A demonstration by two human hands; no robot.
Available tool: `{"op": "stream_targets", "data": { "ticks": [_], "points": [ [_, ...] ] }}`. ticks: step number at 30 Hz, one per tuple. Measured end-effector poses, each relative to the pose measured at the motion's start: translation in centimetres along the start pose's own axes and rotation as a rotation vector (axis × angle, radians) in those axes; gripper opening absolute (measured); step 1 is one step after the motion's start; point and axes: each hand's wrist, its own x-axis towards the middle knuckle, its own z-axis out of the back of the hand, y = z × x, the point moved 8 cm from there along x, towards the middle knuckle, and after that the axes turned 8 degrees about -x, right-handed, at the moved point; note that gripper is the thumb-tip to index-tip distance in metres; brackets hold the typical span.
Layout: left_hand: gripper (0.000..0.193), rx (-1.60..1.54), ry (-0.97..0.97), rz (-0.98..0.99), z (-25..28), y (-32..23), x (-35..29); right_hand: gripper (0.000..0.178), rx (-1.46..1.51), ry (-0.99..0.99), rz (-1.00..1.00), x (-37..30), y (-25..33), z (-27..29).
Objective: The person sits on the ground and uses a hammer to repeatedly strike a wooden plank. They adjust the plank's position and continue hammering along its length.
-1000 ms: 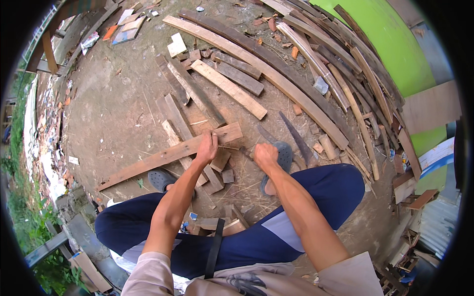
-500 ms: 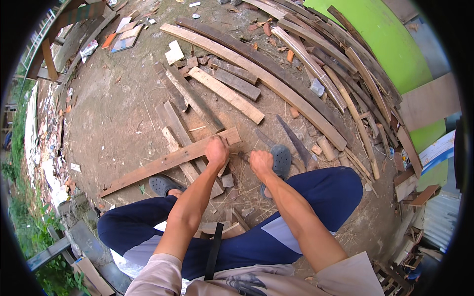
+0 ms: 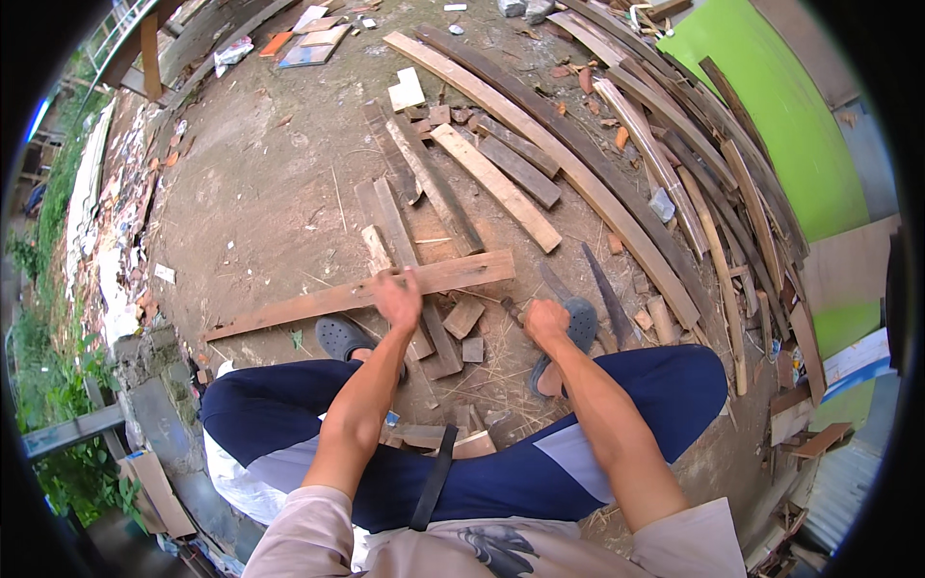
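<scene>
The long plank [image 3: 356, 294] lies flat on the dirt ground [image 3: 279, 193] in front of me, running from about eight o'clock up toward two o'clock, across a couple of shorter boards [image 3: 405, 260]. My left hand [image 3: 398, 299] rests on top of it near its middle, fingers curled down over the far edge, so that grip presses the wood rather than lifts it. My right hand [image 3: 545, 321] sits at about three o'clock from the left, just off the plank's near end, closed into a fist around something small and dark; I cannot tell what it is. Small wood offcuts [image 3: 464, 318] lie between my two hands, touching the plank's near edge or just beside it. My grey clogs [image 3: 339, 337] stand on either side of the work, the left one right under the plank. As I judge it, I am at the steadying step: plank pinned, tool hand coming in. The next move would call for firm downward pressure from the left, so the plank does not slide on the boards beneath.
</scene>
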Motion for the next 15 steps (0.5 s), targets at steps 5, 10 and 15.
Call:
{"op": "stream_targets", "data": {
  "ticks": [5,10,15],
  "points": [
    [0.093,-0.185,-0.381,0.842,6.0,16.8,2.9,0.03,0.148,0.342,-0.068,0.6,-1.8,-0.8],
    [0.097,-1.161,-0.038,1.022,2.3,23.3,4.4,0.037,0.741,0.59,-0.295,0.4,-4.8,-3.6],
    [0.098,-1.317,0.073,1.137,-0.7,23.1,4.6,0.041,1.024,0.622,-0.261,-0.5,-4.7,-7.3]
  ]
}}
